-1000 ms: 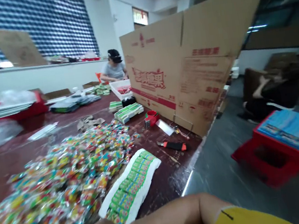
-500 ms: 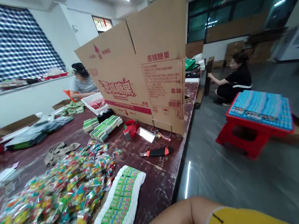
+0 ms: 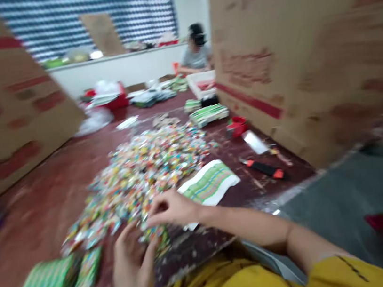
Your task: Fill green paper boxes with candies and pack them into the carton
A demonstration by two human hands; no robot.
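My left hand [image 3: 133, 270] is at the table's near edge, thumb and fingers curved apart, with no object visible between them. Just right of it, my right hand [image 3: 174, 207] has its fingers curled into a pinch over the near end of a heap of small wrapped candies [image 3: 151, 161]; blur hides what is in it. Some candy packets [image 3: 161, 242] lie below, between the two hands. A printed green-and-white strip of packaging [image 3: 211, 181] lies beyond my right wrist. Left of my left hand are a green striped pack [image 3: 42, 285] and a narrower green pack [image 3: 87, 270].
Large cardboard boxes stand left [image 3: 5, 112] and right [image 3: 259, 67]. A box cutter [image 3: 264, 169], a red tape dispenser [image 3: 237, 126] and stacked green-white boxes [image 3: 209, 115] lie on the right. A person [image 3: 196, 55] sits at the far end by a white basket [image 3: 195, 86].
The view has swung left and down. Both hands now show over the near table edge; earlier mainly the right arm was visible. The left cardboard box and green packs have come into view.
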